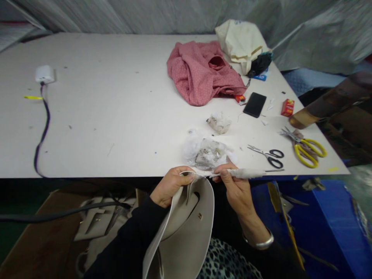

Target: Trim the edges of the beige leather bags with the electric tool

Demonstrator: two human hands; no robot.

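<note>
My left hand [171,186] is closed on the upper rim of a beige leather-like bag [190,242], thumb on the inside. The bag hangs mouth-up in front of my lap, with a slot and a small metal fitting on its inner wall. Pinched in my right hand [238,190] is a slim tool with a white-wrapped handle [247,173] and a thin metal rod at its right end. Its left tip is close to the bag's rim; whether it touches I cannot tell. Just beyond the hands lies a dirty block on crumpled white wrapping [211,153].
Black-handled scissors [269,155] and yellow-handled cutters [309,149] lie to the right, near a phone [255,104] and a red box [287,107]. Pink cloth [197,73] and a cream bag [240,40] sit farther back. A box of beige pieces [37,240] stands below left.
</note>
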